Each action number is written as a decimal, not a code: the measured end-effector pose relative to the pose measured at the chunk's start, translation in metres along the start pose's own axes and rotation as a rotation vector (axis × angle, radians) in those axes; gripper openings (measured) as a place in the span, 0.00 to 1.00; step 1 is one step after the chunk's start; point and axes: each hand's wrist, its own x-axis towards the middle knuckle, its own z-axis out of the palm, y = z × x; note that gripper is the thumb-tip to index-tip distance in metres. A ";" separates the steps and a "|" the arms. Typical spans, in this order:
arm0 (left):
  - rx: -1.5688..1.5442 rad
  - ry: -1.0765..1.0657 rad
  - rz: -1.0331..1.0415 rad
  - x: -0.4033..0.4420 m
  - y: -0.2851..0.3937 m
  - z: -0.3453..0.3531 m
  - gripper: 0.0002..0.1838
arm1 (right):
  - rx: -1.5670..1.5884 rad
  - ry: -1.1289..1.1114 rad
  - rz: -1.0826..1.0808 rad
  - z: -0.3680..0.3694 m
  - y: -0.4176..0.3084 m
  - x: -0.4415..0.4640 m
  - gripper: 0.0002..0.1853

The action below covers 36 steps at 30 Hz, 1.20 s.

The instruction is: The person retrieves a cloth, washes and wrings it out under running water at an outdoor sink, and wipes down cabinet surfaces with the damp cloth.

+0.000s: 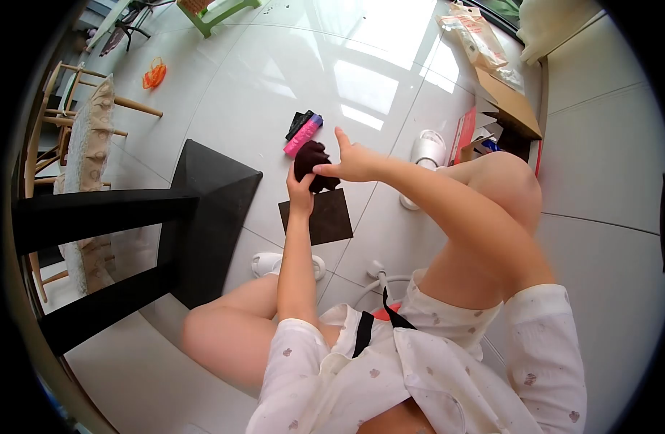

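Observation:
A dark maroon, crumpled cloth-like bundle [315, 165] is held up above the tiled floor. My left hand [300, 189] grips it from below and the left side. At its right edge, my right hand [354, 160] has its thumb against the bundle while the index finger stretches away from it. Just beyond the bundle lie a pink roll [302, 137] with a blue-purple end and a black roll [298, 123], side by side on the floor. Beneath my hands a flat dark brown square [328, 220] rests on the tiles.
A dark table base [209, 188] stands at the left, beside a cloth-covered chair [94, 159]. An orange net-like item [154, 74] lies farther off. An open cardboard box [509, 108] and plastic bags [477, 36] are at the right. White slippers [428, 148] are on my feet.

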 end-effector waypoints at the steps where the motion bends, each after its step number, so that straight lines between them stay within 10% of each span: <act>1: 0.002 -0.142 0.024 0.004 0.013 0.020 0.18 | 0.191 -0.005 0.048 -0.011 0.002 -0.003 0.48; 3: 0.011 -0.509 -0.003 0.012 0.029 0.043 0.22 | 0.350 0.090 -0.028 -0.021 0.010 -0.004 0.43; 7: 0.041 -0.565 -0.184 0.056 0.030 0.031 0.19 | 0.171 0.286 -0.138 -0.026 0.025 -0.001 0.24; 9: 0.495 -0.112 -0.206 0.082 0.002 0.009 0.17 | -0.133 0.288 -0.150 -0.020 0.027 -0.016 0.17; 12: 1.413 0.050 -0.133 0.116 -0.043 -0.055 0.25 | -0.637 0.028 -0.098 -0.018 0.025 -0.044 0.20; 15: 1.622 0.074 -0.253 0.133 -0.053 -0.063 0.33 | -0.637 -0.159 0.038 -0.015 0.030 -0.054 0.26; 17: 1.890 0.015 0.068 0.151 -0.074 -0.075 0.36 | -0.697 -0.248 0.079 -0.020 0.028 -0.061 0.26; 23: 1.886 -0.006 -0.502 0.173 -0.076 -0.038 0.33 | -0.799 -0.231 0.095 -0.018 0.027 -0.070 0.25; 33: 1.450 0.193 -0.340 0.096 -0.096 0.001 0.24 | -0.674 -0.120 0.146 -0.046 0.047 -0.059 0.21; 36: 0.864 0.021 -0.169 0.090 -0.083 0.020 0.23 | -0.456 0.124 0.114 -0.054 0.058 -0.053 0.20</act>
